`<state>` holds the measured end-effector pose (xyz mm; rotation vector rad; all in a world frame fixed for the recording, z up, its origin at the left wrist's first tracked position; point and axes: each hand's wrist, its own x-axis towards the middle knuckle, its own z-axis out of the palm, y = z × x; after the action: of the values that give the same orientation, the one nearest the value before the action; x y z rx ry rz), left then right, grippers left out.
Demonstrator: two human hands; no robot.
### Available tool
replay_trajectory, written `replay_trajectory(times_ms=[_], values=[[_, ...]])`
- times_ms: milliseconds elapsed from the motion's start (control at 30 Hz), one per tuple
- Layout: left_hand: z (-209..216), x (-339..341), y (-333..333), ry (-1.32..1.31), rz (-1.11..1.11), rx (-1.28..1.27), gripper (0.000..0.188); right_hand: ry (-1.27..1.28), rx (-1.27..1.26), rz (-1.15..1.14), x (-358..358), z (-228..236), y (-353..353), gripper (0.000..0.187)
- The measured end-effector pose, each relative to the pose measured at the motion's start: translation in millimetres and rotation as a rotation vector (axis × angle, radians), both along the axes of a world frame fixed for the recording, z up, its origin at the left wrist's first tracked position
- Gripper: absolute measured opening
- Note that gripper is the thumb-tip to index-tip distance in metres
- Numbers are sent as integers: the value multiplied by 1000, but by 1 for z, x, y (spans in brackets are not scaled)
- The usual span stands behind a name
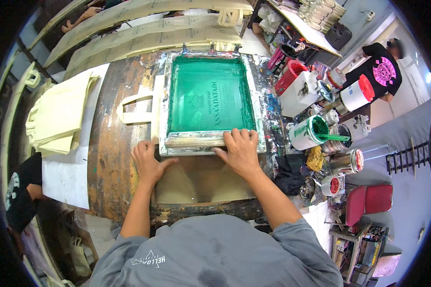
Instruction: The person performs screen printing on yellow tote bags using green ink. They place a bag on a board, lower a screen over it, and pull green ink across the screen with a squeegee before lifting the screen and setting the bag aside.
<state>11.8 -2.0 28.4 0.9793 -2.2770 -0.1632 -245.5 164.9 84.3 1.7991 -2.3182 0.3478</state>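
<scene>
Now, right grip (242, 152): my fingers and thumb pinching the frame's (187, 151) near edge.
Left grip (147, 161): spread at its near-left corner.
Green-inked frame: on the surface (112, 143), over a pale bag (155, 109).

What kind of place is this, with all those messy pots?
It looks like a screen-printing workshop. A framed green screen lies on a stained table, tubs of green and red colour stand at the right, and a pile of pale bags sits at the left.
</scene>
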Motion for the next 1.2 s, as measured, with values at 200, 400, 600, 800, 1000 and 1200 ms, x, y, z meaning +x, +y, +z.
replay_trajectory(times_ms=[200,400,600,800,1000,1200], values=[[6,4,-4,8,45,273,87,-109,-13,28,-14,45,-13,54],[71,-49,-27,812,-112,431,71,230,-336,-24,-38,138,-57,55],[22,-62,-42,13,177,159,83,279,-519,-6,-94,193,-108,61],[-37,-49,-60,-17,108,368,47,158,-446,-42,-92,222,-124,66],[43,-18,-107,380,65,330,34,143,-446,-61,-86,232,-124,62],[132,185,-128,536,188,417,33,153,-479,-7,-79,209,-105,53]])
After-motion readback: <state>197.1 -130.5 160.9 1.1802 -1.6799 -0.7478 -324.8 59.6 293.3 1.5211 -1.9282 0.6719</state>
